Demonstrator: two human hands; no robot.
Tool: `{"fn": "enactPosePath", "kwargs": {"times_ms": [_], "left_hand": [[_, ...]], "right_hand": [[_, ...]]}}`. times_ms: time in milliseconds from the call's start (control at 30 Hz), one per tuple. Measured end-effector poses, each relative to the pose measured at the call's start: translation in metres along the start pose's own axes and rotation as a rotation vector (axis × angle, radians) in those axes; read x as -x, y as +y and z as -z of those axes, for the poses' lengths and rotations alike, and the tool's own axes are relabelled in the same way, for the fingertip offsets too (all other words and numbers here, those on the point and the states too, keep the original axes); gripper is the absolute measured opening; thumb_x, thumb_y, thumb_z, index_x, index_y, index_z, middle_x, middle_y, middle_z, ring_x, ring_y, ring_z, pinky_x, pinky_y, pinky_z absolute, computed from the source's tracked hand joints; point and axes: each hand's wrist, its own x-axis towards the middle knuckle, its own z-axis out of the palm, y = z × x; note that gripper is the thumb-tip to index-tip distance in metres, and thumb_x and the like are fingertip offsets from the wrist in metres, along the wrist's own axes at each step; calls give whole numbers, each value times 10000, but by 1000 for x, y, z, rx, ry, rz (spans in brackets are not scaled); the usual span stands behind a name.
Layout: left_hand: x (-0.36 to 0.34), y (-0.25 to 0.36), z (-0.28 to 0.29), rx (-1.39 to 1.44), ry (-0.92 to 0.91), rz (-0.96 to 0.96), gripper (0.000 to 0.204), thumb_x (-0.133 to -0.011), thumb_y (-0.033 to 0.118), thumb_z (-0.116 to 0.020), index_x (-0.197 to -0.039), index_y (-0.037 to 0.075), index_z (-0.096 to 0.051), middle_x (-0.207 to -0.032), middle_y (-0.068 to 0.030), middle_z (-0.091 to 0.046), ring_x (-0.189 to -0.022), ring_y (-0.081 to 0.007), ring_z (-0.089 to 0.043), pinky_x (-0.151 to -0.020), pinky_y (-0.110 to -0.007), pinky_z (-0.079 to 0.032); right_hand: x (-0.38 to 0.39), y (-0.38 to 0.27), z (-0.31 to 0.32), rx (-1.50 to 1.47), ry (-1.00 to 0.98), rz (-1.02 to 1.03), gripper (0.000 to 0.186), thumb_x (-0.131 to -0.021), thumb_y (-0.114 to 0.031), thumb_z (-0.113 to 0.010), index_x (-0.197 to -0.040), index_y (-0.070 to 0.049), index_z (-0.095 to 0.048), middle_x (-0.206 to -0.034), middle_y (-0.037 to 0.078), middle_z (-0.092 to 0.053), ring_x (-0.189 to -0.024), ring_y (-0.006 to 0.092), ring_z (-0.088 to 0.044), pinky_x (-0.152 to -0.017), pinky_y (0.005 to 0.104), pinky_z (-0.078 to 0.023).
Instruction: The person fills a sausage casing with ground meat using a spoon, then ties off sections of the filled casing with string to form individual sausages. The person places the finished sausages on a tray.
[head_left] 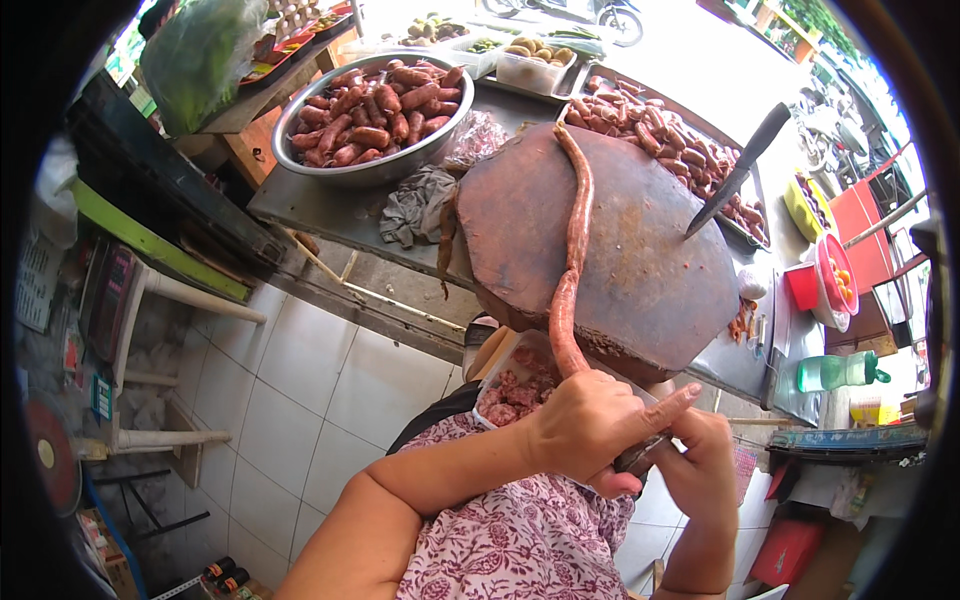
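Observation:
A long filled sausage casing [578,220] runs down the round wooden chopping block [640,270] into my left hand [590,430], which is wrapped round its lower end with the index finger stretched out. My right hand [695,470] grips a dark object beneath the left fingers, mostly hidden. A plastic container of minced meat [505,400] sits at my lap, behind my left wrist. A large knife [735,175] stands upright with its tip in the block.
A steel bowl of sausages [375,120] and a tray of sausages [670,140] flank the block on the metal table [290,190]. A crumpled grey cloth [410,210] lies left of it; a green bottle [835,372] and red bowl [835,280] are at the right. Tiled floor [275,420] shows below.

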Motion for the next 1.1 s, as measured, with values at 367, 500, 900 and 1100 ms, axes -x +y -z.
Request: {"fn": "enactPosePath", "kwargs": {"times_ms": [367,500,900,1100], "left_hand": [[-2,-3,-1,-53,14,-3,972,-954,757,-323,-1471,-54,-462,-639,-67,-541,-556,-262,-573,-598,-406,-484],[-2,-1,-3,-81,-9,-2,965,-954,755,-334,-1442,-61,-499,-635,-59,-545,-544,-243,-572,-569,-393,-465],[-3,3,-6,-20,-52,25,976,-940,765,-342,-1491,-34,-445,-637,-77,-536,-561,-268,-579,-606,-411,-487],[-1,4,-11,-60,-96,9,999,-936,783,-322,-1443,-60,-496,-630,-57,-516,-538,-242,-533,-552,-397,-439]], "right_hand": [[-6,-4,0,-132,-28,-114,146,-675,8,-715,-818,-14,-690,-680,97,-660,-665,301,-573,-760,438,-456],[-8,4,1,-126,-46,-175,153,-673,6,-712,-823,-26,-711,-710,86,-685,-745,274,-584,-815,416,-453],[-9,16,-28,136,234,99,106,-671,-25,-747,-754,-38,-683,-685,84,-679,-636,272,-626,-770,396,-446],[5,10,0,-44,113,-213,195,-652,30,-703,-844,4,-721,-760,124,-725,-718,281,-725,-650,344,-542]]}}
